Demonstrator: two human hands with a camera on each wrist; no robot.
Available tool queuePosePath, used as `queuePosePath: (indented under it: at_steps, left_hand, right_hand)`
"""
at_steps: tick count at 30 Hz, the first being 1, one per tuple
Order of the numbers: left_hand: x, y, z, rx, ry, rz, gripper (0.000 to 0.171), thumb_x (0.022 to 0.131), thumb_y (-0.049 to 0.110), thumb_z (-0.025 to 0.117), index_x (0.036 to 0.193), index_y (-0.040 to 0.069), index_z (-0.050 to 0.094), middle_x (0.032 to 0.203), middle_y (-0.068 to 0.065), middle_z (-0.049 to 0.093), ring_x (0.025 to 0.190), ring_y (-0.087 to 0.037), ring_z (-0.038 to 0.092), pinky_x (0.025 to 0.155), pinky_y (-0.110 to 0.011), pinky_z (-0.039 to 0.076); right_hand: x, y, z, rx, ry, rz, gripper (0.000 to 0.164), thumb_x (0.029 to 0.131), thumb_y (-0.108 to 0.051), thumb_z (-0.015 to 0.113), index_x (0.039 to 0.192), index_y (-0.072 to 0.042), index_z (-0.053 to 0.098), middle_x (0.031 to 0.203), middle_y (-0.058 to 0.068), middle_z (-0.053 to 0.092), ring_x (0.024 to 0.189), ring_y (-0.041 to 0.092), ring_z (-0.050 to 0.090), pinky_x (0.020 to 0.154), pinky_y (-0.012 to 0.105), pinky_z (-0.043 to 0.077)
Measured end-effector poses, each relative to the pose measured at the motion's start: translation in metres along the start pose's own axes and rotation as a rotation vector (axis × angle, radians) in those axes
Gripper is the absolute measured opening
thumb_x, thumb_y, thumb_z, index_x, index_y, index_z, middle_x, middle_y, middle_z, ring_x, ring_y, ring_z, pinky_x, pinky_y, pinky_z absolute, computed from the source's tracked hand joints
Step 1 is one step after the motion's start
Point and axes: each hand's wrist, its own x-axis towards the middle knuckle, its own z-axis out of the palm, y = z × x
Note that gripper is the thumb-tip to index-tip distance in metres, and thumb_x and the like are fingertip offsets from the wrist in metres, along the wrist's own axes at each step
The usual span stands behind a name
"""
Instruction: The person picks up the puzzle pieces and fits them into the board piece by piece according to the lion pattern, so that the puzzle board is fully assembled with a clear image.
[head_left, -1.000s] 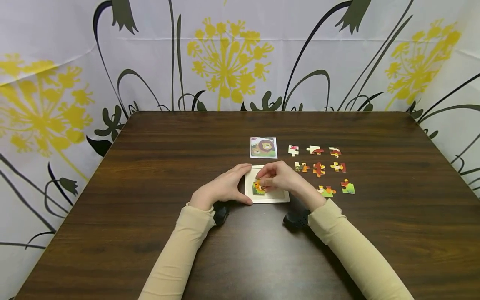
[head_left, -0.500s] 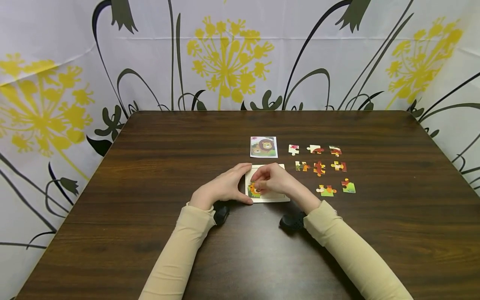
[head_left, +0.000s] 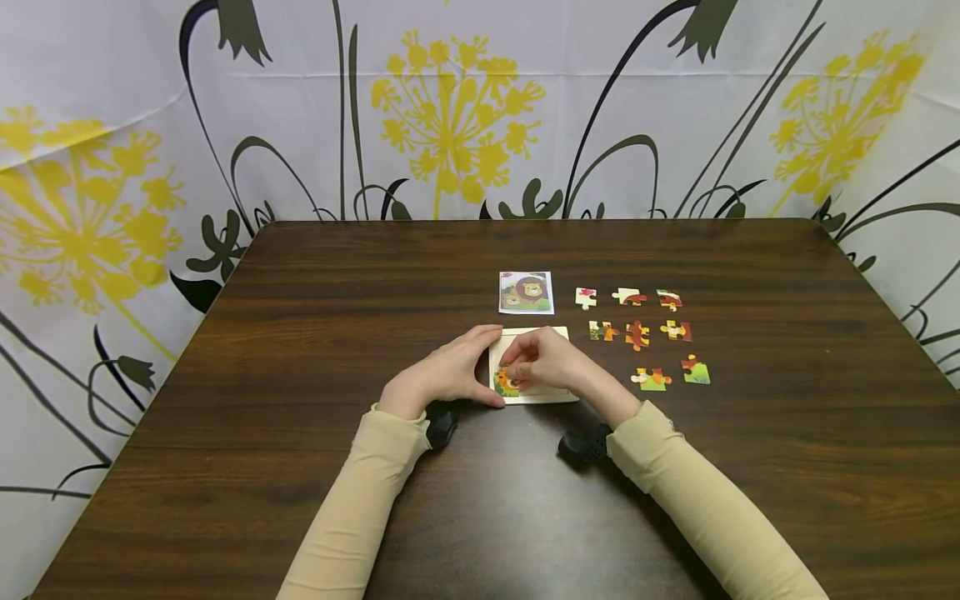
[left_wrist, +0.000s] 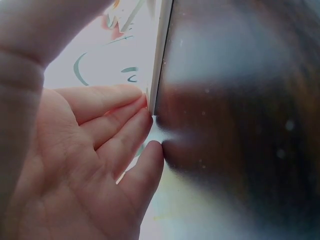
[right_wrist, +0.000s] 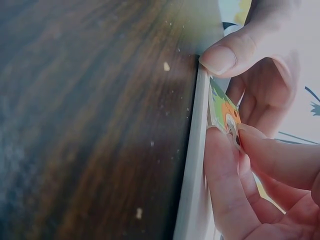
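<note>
A shallow cream-coloured puzzle tray (head_left: 542,399) lies on the dark table in front of me. My left hand (head_left: 442,375) holds it at its left side, thumb at the near corner and fingers toward the far corner. In the left wrist view, several fingertips meet the tray's edge (left_wrist: 160,55). My right hand (head_left: 551,360) reaches over the tray and pinches a jigsaw piece (head_left: 506,383), with orange, yellow and green print, at the near left corner. The right wrist view shows this piece (right_wrist: 225,107) tilted against the rim, near the left thumb.
A picture card of lions (head_left: 527,293) lies behind the tray. To the right, loose jigsaw pieces (head_left: 637,334) are spread in three rows, including a green corner piece (head_left: 696,370). A floral cloth (head_left: 450,117) hangs behind the wooden table (head_left: 300,283).
My right hand has carried the jigsaw piece left, into the tray's near left corner, and since half a second ago stays there. My left hand keeps its place on the tray.
</note>
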Motion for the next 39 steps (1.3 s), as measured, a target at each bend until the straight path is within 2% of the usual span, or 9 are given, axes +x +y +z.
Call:
queuePosePath:
  at_steps: [3, 10, 17, 22, 33, 39]
  left_hand:
    - [0.0, 0.0, 0.0, 0.003, -0.003, -0.002, 0.097, 0.07, 0.034, 0.082, 0.144, -0.001, 0.031, 0.151, -0.013, 0.03, 0.139, -0.026, 0.032, 0.112, -0.039, 0.03]
    - [-0.001, 0.001, -0.001, 0.001, -0.005, -0.009, 0.097, 0.07, 0.034, 0.082, 0.145, 0.0, 0.031, 0.152, -0.012, 0.029, 0.138, -0.026, 0.032, 0.112, -0.04, 0.031]
    - [-0.001, 0.001, -0.001, 0.002, 0.002, 0.001, 0.096, 0.07, 0.033, 0.082, 0.144, -0.001, 0.031, 0.152, -0.013, 0.03, 0.139, -0.026, 0.032, 0.112, -0.039, 0.03]
    - [-0.002, 0.002, -0.001, 0.001, 0.009, 0.005, 0.096, 0.07, 0.033, 0.082, 0.144, -0.001, 0.032, 0.151, -0.013, 0.03, 0.138, -0.027, 0.033, 0.112, -0.04, 0.031]
    - [-0.002, 0.0, 0.0, 0.006, 0.009, 0.01, 0.095, 0.07, 0.033, 0.081, 0.144, -0.001, 0.032, 0.151, -0.014, 0.031, 0.138, -0.027, 0.033, 0.111, -0.041, 0.031]
    - [-0.001, 0.0, -0.001, -0.001, -0.005, -0.013, 0.096, 0.07, 0.034, 0.082, 0.145, 0.001, 0.031, 0.152, -0.012, 0.029, 0.139, -0.025, 0.031, 0.112, -0.04, 0.031]
  right_hand:
    - [0.0, 0.0, 0.0, -0.013, 0.005, -0.009, 0.012, 0.084, 0.005, 0.063, 0.095, 0.011, 0.064, 0.079, 0.012, 0.065, 0.061, 0.009, 0.062, 0.064, 0.028, 0.057]
    - [0.0, 0.0, 0.0, -0.192, 0.064, -0.081, 0.009, 0.08, 0.002, 0.068, 0.089, 0.005, 0.069, 0.076, 0.013, 0.07, 0.061, 0.004, 0.059, 0.058, 0.018, 0.047]
    - [0.001, -0.001, 0.002, -0.311, 0.116, -0.114, 0.009, 0.076, 0.001, 0.07, 0.086, 0.001, 0.071, 0.073, 0.009, 0.069, 0.061, 0.003, 0.052, 0.06, 0.017, 0.042]
    - [-0.001, -0.005, 0.006, -0.383, 0.151, -0.125, 0.01, 0.074, 0.002, 0.07, 0.084, -0.001, 0.069, 0.071, 0.006, 0.067, 0.062, 0.005, 0.053, 0.062, 0.019, 0.043]
    - [0.0, -0.005, 0.01, -0.385, 0.172, -0.093, 0.007, 0.074, -0.002, 0.074, 0.079, -0.002, 0.07, 0.069, 0.004, 0.066, 0.059, 0.005, 0.05, 0.058, 0.018, 0.039]
    - [0.0, -0.005, 0.012, -0.374, 0.157, -0.1, 0.006, 0.075, -0.001, 0.072, 0.08, -0.001, 0.068, 0.07, 0.006, 0.067, 0.06, 0.005, 0.051, 0.058, 0.018, 0.041]
